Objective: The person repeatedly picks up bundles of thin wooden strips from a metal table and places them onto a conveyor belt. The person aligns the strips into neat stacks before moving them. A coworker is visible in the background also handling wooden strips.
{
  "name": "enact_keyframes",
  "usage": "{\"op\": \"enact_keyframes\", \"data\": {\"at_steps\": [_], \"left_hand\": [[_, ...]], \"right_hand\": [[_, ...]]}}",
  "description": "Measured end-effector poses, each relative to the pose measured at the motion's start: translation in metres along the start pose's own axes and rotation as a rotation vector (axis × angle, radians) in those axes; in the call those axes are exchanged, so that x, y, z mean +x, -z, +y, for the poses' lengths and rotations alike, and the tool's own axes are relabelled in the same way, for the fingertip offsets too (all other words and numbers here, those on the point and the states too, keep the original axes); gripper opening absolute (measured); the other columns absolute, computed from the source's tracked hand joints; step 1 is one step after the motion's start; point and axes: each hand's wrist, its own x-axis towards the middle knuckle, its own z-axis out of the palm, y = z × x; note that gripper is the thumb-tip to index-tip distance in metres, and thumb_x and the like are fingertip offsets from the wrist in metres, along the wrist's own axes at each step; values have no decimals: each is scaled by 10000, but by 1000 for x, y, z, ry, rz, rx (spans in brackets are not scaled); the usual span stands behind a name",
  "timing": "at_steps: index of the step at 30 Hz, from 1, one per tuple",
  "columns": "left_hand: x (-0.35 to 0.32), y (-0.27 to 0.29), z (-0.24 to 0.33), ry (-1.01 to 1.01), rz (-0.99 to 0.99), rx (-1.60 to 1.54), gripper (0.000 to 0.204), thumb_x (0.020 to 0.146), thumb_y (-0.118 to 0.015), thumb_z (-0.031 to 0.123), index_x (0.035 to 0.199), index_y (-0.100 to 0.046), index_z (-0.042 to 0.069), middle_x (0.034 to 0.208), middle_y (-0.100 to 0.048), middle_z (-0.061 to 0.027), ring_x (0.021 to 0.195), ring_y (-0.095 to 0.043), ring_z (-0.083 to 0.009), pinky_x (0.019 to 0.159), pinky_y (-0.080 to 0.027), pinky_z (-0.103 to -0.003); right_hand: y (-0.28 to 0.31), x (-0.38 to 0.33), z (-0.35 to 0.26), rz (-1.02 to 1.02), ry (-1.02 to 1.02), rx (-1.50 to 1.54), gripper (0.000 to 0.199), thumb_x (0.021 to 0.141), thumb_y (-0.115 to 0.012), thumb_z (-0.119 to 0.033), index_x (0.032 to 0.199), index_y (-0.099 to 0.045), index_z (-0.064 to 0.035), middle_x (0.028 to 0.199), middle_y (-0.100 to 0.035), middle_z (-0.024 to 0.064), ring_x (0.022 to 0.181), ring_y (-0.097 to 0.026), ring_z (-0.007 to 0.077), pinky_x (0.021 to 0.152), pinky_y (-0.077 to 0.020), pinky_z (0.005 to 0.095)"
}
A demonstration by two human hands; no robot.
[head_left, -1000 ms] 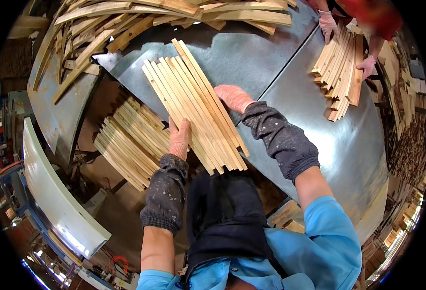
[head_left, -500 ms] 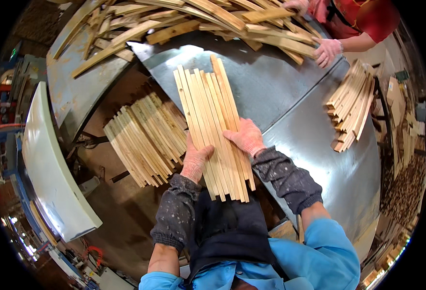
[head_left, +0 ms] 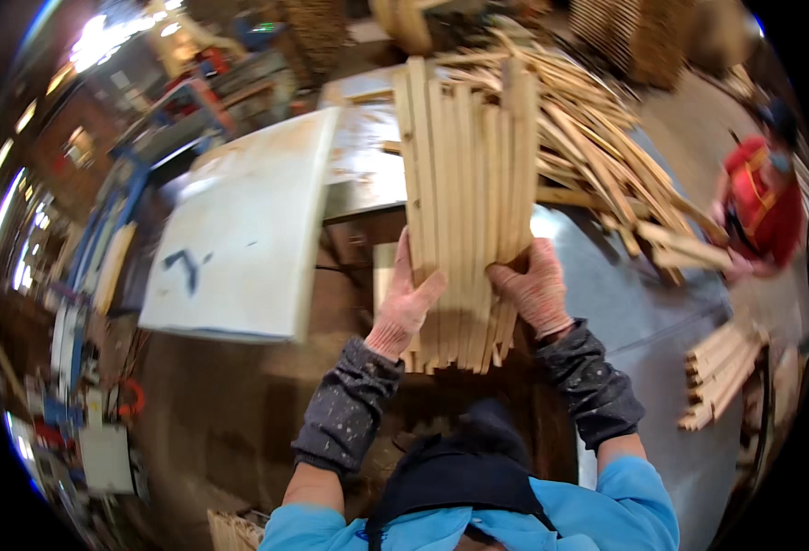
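A bundle of pale wooden slats [head_left: 466,211] lies side by side between my two gloved hands, raised in front of my body with its long side pointing away from me. My left hand [head_left: 404,303] is wrapped around the bundle's left edge, thumb on top. On the opposite edge my right hand [head_left: 535,290] grips the same slats, its thumb also lying over them. The near ends of the slats are uneven. Beneath the bundle, another stack of slats is mostly hidden; a bit of it [head_left: 383,275] shows beside my left hand.
Loose wooden strips [head_left: 597,151] are heaped on the grey metal table [head_left: 634,294]. At the far right a person in red [head_left: 764,207] touches the heap. A smaller slat stack [head_left: 724,372] sits on the table's right edge. A large white panel [head_left: 239,239] stands at left.
The bundle has been lifted and turned to point straighter ahead, both hands still holding it. My view has swung left, and the bundle now covers most of the lower stack.
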Motion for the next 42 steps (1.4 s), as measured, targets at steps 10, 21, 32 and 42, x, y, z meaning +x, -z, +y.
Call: {"op": "enact_keyframes", "data": {"at_steps": [10,21,32,42], "left_hand": [[-160,214,206,-120,450,-287,868,1035,-511,763,1639,-432,145,1657,-493,-104,1493,-484,-309,1242,-370,-517],[-311,340,96,-111,439,-587,707,1092,-623,503,1589,-485,19,1539,-591,-154,1407,-560,-288,1202,-453,-452],[-237,484,83,104,395,-461,899,1060,-670,420,1731,-187,67,1680,-390,-199,1531,-428,-338,1229,-425,-507],[-104,652,72,499,510,908,820,897,-771,436,1615,-489,156,1500,-523,-231,1462,-394,-438,1269,-308,-565]], "right_hand": [[-268,-59,-131,188,1009,-25,611,885,-896,-72,1431,-622,-91,1317,-606,78,1145,-667,210,972,-598,371],[-464,-122,44,-599,380,198,869,940,-780,-97,1693,-348,-69,1478,-537,223,1320,-594,370,1089,-543,415],[-545,-63,62,-638,567,-367,840,1050,-626,-181,1706,-153,43,1654,-391,308,1494,-469,456,1238,-423,479],[-663,20,31,-608,500,-1203,765,1069,-517,-340,1689,-272,35,1708,-398,237,1607,-340,407,1335,-237,498]]}}
